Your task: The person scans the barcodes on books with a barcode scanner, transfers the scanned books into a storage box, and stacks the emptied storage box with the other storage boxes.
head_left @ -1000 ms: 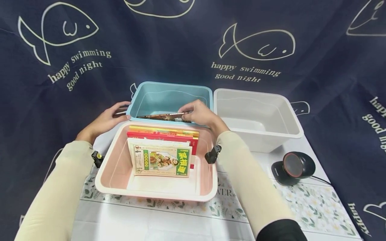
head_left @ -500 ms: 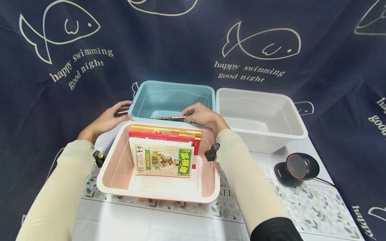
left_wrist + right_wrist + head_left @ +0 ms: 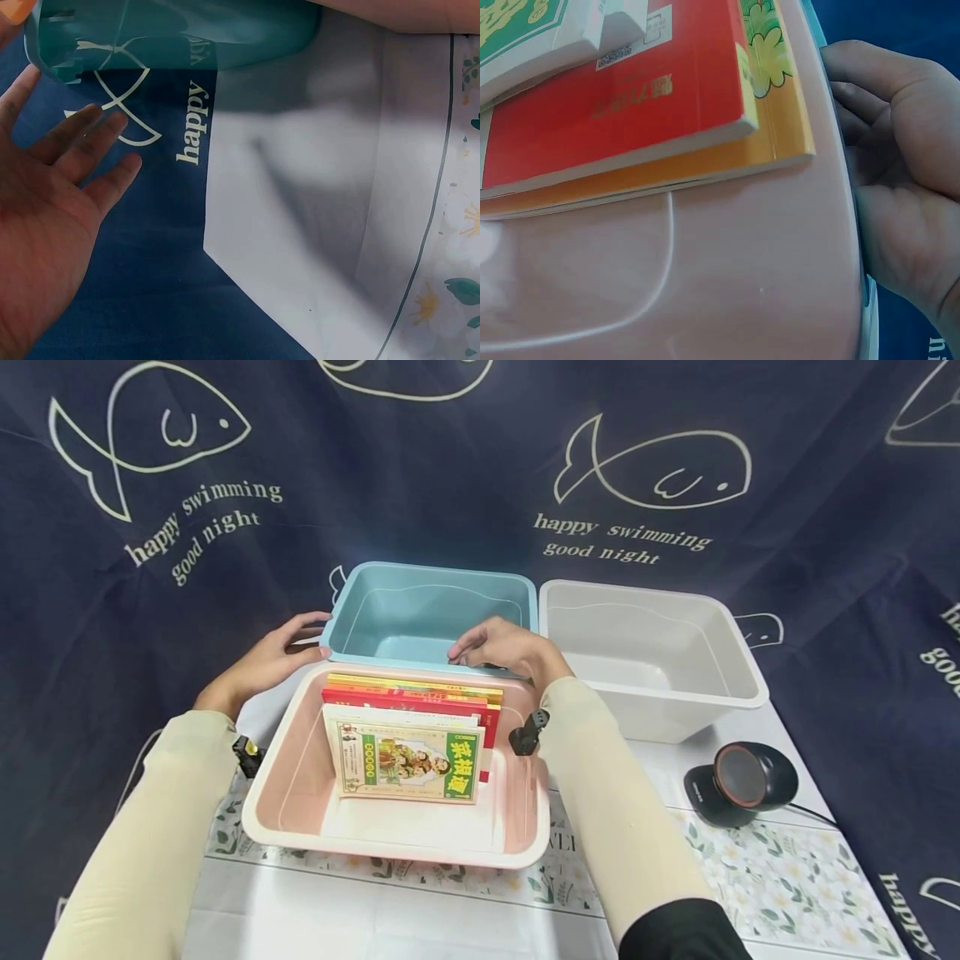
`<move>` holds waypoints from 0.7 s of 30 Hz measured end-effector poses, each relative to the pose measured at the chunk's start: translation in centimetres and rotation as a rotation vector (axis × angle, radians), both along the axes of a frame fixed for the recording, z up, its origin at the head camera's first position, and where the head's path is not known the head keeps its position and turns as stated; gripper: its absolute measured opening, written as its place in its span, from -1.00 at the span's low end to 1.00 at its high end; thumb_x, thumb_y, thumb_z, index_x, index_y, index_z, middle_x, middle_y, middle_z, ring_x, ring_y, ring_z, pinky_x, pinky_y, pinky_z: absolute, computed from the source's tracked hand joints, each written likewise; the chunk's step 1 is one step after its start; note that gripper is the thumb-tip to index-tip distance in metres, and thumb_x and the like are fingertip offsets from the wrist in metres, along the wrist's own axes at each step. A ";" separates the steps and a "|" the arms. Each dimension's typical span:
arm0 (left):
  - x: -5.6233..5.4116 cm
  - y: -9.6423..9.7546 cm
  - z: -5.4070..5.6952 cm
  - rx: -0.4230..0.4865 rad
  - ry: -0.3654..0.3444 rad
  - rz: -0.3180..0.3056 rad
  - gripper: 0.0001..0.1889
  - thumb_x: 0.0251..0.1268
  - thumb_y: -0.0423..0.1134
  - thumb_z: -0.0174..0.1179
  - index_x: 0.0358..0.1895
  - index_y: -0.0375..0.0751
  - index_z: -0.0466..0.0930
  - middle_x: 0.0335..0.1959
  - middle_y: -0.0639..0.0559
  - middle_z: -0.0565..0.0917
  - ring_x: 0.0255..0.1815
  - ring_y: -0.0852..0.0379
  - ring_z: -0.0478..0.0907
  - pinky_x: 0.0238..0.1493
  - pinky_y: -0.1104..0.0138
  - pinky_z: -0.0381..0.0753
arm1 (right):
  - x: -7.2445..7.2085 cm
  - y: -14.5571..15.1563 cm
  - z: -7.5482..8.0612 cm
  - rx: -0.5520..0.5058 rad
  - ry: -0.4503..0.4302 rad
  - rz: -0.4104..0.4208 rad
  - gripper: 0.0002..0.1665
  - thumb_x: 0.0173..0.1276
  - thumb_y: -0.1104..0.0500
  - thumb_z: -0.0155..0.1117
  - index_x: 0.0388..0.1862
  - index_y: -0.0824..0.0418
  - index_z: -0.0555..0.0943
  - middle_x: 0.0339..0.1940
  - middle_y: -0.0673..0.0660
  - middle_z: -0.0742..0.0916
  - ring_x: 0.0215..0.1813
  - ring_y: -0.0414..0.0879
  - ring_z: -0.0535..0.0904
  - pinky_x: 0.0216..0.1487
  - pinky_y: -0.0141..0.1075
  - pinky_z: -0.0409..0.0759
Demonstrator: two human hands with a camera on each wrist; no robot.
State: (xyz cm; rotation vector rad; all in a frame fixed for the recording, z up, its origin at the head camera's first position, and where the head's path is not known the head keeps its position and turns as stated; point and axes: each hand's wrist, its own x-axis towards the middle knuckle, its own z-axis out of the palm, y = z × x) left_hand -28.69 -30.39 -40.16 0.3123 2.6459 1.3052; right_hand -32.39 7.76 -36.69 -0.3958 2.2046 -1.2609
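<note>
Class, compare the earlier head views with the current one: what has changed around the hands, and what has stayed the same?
The thin, dark item at the right hand has sunk out of sight behind the near wall of the blue bin; whether the fingers still hold it is hidden. The left hand stays at that bin's rim, and the books still stand in the pink bin.

Right hand [image 3: 907, 142] beside the pink bin [image 3: 765, 255]

At the frame's right, the hand bends over the bin's far side, fingertips hidden. Upper left, a red book [image 3: 660, 97] overlaps an orange book [image 3: 784, 131]; a green-and-white book [image 3: 536, 49] fills the corner. Dark blue cloth [image 3: 904, 326] shows lower right.
</note>
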 end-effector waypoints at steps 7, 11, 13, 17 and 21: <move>-0.1 0.1 -0.2 0.001 -0.001 -0.002 -0.27 0.54 -0.11 0.17 0.65 0.03 0.07 0.61 -0.29 0.26 0.60 -0.39 0.23 0.51 -0.32 0.26 | 0.2 0.1 -0.2 -0.017 0.008 -0.010 -0.67 0.40 0.40 0.27 0.09 0.24 0.74 0.11 0.15 0.82 0.21 -0.03 0.72 0.33 -0.17 0.60; -0.1 0.3 -0.2 -0.004 0.000 -0.008 -0.27 0.54 -0.08 0.17 0.65 0.05 0.07 0.61 -0.29 0.27 0.60 -0.38 0.23 0.50 -0.32 0.26 | 0.4 0.3 -0.1 -0.022 0.022 -0.003 -0.66 0.41 0.41 0.25 0.11 0.24 0.73 0.13 0.18 0.80 0.22 -0.02 0.71 0.37 -0.14 0.59; -0.1 0.3 -0.1 -0.006 0.004 -0.010 -0.27 0.53 -0.07 0.17 0.65 0.06 0.07 0.60 -0.28 0.27 0.60 -0.37 0.23 0.50 -0.32 0.26 | 0.5 0.4 0.2 -0.030 0.041 0.001 -0.65 0.41 0.40 0.27 0.14 0.26 0.72 0.15 0.20 0.79 0.23 -0.02 0.71 0.37 -0.13 0.59; 0.0 0.3 0.1 -0.008 0.004 -0.012 -0.26 0.53 -0.04 0.18 0.65 0.06 0.07 0.62 -0.26 0.26 0.61 -0.36 0.23 0.51 -0.32 0.25 | 0.8 0.7 1.5 -0.081 0.093 -0.011 -0.65 0.42 0.37 0.30 0.17 0.27 0.70 0.14 0.20 0.79 0.24 0.02 0.71 0.37 -0.14 0.61; 0.1 0.1 0.0 -0.005 0.005 -0.007 -0.27 0.53 -0.09 0.18 0.65 0.02 0.08 0.62 -0.28 0.24 0.61 -0.37 0.22 0.51 -0.32 0.26 | 1.6 0.9 3.4 -0.157 0.125 -0.035 -0.65 0.44 0.38 0.27 0.17 0.30 0.69 0.14 0.26 0.79 0.23 0.05 0.73 0.36 -0.19 0.62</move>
